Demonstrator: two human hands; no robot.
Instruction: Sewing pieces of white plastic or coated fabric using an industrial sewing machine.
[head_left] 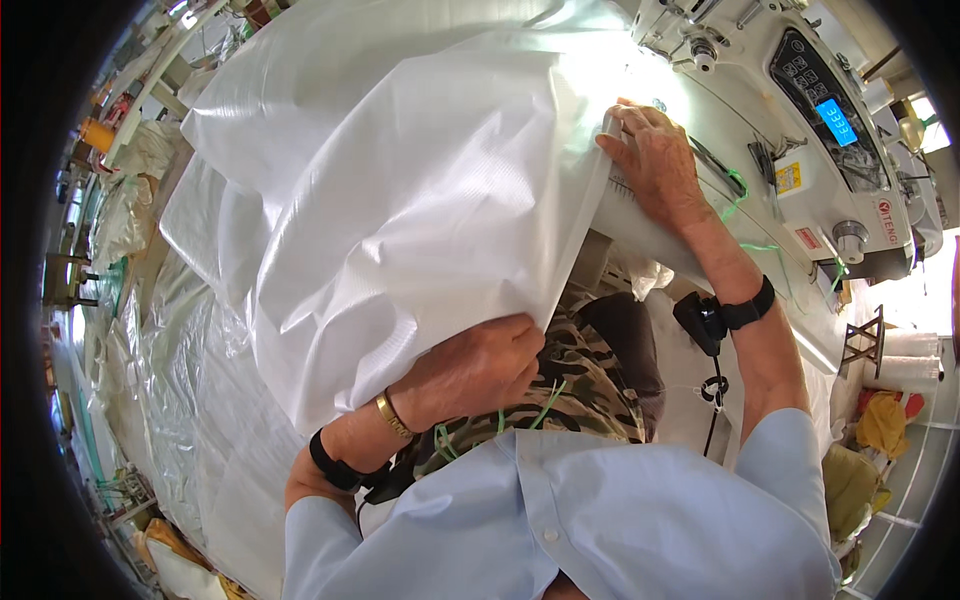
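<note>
A large white woven plastic sheet (430,200) spreads over the sewing machine bed (640,225) and hangs down toward my lap. Close to the brightly lit sewing area, my right hand (660,165) has its thumb and fingers on the sheet's right edge, pinching it against the bed. Lower down, my left hand (480,360) is closed around the sheet's near edge, its fingers curled out of sight. The sewing machine (830,150), white with a lit blue display, stands on the right. Glare hides the needle and presser foot.
Green threads (738,190) lie on the machine bed beside my right forearm. A clear plastic sheet (200,400) covers the area at left. White rolls (905,370) and a yellow cloth (882,425) are at right. A black cable (712,420) hangs from my right wrist device.
</note>
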